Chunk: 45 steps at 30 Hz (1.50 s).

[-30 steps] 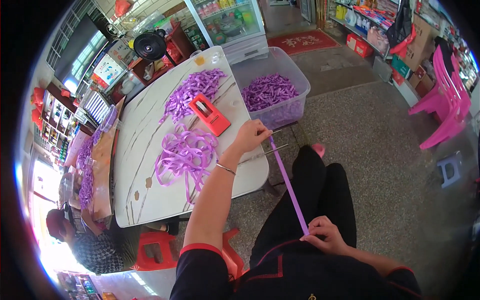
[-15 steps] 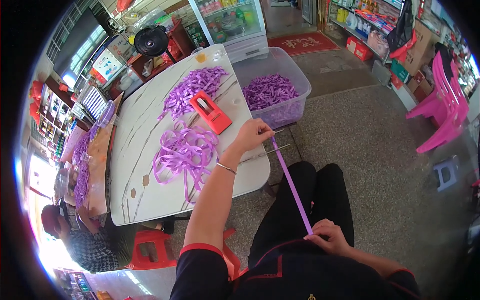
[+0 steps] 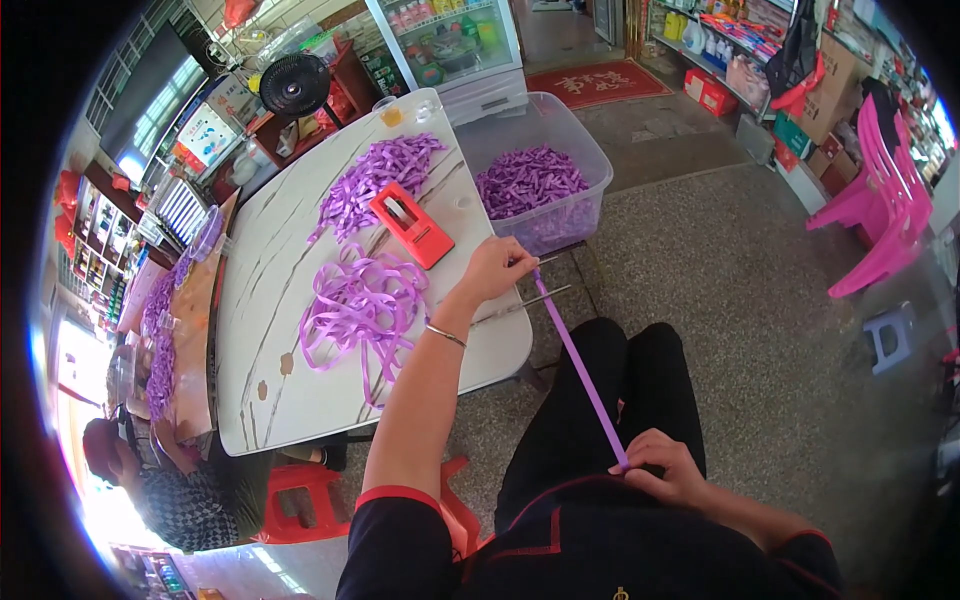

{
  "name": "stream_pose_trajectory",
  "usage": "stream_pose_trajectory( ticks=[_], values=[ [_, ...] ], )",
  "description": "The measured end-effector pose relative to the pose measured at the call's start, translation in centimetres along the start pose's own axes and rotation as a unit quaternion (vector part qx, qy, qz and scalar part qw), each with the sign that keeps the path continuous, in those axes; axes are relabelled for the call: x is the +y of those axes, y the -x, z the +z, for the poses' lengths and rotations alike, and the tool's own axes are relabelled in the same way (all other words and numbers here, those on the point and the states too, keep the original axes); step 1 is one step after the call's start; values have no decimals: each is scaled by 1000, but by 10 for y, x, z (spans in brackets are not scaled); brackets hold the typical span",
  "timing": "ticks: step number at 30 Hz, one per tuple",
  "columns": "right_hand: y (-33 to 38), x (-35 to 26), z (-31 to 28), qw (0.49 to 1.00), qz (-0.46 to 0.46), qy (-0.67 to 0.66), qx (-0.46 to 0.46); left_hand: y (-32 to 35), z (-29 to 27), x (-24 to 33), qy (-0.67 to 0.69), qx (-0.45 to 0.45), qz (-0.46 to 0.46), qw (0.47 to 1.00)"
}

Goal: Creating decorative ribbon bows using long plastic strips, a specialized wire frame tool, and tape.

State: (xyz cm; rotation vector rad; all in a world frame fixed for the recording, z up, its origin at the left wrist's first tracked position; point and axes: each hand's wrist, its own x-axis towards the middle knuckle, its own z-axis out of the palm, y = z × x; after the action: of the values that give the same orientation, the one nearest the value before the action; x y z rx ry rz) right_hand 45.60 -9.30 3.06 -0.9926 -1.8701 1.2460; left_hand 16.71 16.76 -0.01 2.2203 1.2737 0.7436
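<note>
A narrow purple ribbon [image 3: 583, 375] runs taut and slanting between my two hands, above my lap. At the table's right edge, my left hand [image 3: 497, 268] pinches its upper end beside two thin metal rods [image 3: 546, 296] that jut out past the edge. The lower end is gripped between thumb and fingers of my right hand [image 3: 668, 468], close to my waist. Left of my left forearm, a loose tangle of purple ribbon [image 3: 365, 310] lies on the white marbled table [image 3: 285, 240]. Beyond it are a red tape dispenser [image 3: 412, 226] and a heap of short purple ribbon pieces [image 3: 375, 180].
A clear plastic bin [image 3: 598, 185] of purple pieces stands against the table's far right side. A black fan [image 3: 295, 86] is behind the table. Another person [image 3: 175, 490] sits at the left near a red stool [image 3: 300, 505]. Pink chairs [image 3: 880, 200] stand at right.
The whole view has shifted slightly, with the table a little further left. Both hands keep hold of the taut ribbon, almost unmoved.
</note>
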Motion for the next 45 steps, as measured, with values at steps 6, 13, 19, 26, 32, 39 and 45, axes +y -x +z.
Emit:
stream_pose_trajectory(
  ticks=[6,13,19,26,32,39,45],
  values=[
    [-18,-11,-13,997,-60,-27,-34,-3,-1,1,-7,-4,17,1000],
    [-14,-1,-14,997,-29,-44,-59,1,1,-2,7,-8,24,1000],
    [-37,-13,-33,989,-106,-36,-97,4,-1,-8,20,2,28,999],
    [-142,-69,-84,940,-312,5,-141,-1,-4,6,-7,-3,16,1000],
    [-270,-83,-97,948,-302,-24,-96,1,5,-2,-10,56,70,996],
    [-401,-7,-81,984,-120,-94,-89,1,-8,12,11,43,35,998],
    [-442,88,-51,991,-49,-97,-81,3,-17,7,97,60,-20,993]
  ],
)
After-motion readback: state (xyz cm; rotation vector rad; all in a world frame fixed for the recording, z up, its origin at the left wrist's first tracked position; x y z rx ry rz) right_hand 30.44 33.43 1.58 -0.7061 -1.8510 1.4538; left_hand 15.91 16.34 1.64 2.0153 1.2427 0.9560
